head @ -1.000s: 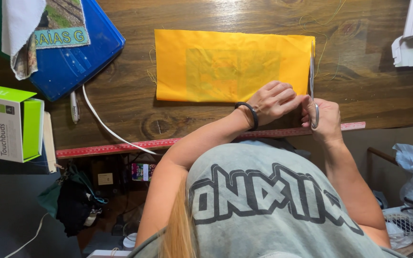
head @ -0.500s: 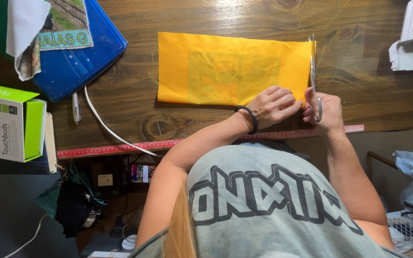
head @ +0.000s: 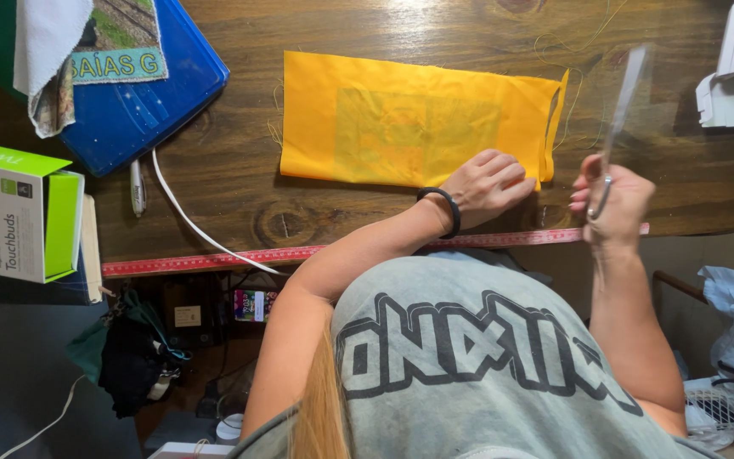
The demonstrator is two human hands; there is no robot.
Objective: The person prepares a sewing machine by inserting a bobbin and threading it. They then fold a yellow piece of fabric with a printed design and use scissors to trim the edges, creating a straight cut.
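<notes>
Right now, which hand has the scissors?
The right hand grips the scissors; the left hand, with the black wristband, rests on the yellow cloth.

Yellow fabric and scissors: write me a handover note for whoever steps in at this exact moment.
Left hand: flat on the near right corner of the fabric, pinning it to the table.
Right hand: grips the scissors, lifted clear of the cloth, blades blurred.
Tape measure: along the near table edge.
Done: a narrow strip is parted along the fabric's right edge.
Left: whether the strip is fully cut free cannot be told; it lies beside the fabric.
</notes>
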